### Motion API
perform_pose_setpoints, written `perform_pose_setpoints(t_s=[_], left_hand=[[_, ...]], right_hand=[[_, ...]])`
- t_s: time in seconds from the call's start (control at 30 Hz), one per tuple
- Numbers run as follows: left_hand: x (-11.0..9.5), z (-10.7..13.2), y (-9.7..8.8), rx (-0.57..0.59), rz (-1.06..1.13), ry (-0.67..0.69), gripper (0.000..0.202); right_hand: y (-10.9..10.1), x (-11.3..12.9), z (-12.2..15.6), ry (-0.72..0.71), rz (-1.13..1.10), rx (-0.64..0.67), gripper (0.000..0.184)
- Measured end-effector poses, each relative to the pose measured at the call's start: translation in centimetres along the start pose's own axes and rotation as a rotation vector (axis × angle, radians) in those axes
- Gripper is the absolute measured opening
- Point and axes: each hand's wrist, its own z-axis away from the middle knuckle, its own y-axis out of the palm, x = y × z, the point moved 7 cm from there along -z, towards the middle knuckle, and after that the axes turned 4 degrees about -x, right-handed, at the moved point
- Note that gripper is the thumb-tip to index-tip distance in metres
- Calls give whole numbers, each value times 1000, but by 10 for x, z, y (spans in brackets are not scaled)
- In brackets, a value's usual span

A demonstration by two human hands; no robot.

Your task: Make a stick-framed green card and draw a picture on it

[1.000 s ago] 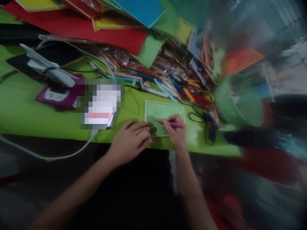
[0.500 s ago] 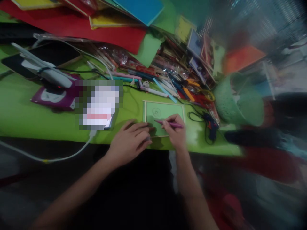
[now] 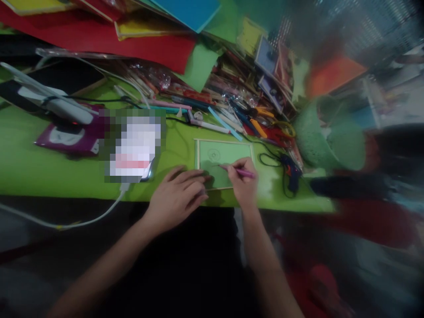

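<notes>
A small green panel (image 3: 232,151) edged with pale sticks lies flat on the green tabletop (image 3: 179,145). Near its left side is a drawn round flower-like figure (image 3: 213,155), and a short line runs below it. My right hand (image 3: 244,183) is closed around a purple pen (image 3: 244,172), whose tip meets the panel just under the figure. At the panel's lower left corner rests my left hand (image 3: 177,196), fingers stretched and slightly spread, holding nothing. Its fingertips reach the panel's left edge and cast a shadow there.
Left of the panel lies a phone (image 3: 148,173) with a blurred screen and a white cable (image 3: 99,219). A glue gun (image 3: 291,173) is to the right, before a green bucket (image 3: 326,132). Pens, pliers (image 3: 258,126) and coloured sheets crowd the back.
The pen tip has moved a little to the right across the panel, leaving a short line behind it. My left hand stays in place; the whole view has shifted slightly.
</notes>
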Motion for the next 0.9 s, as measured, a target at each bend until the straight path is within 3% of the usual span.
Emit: perform_pose_setpoints(t_s=[0.37,0.63,0.9], left_hand=[[-1,0,0,5,-12,2,21],[-1,0,-1,-12,-14,24,21],[-2,0,-1,-5,-26,33,20]], right_hand=[[-8,-5,0,28,-45,-39,15],[0,0,3,75,-10,99,15],[4,-1,4,78,-29,129,14]])
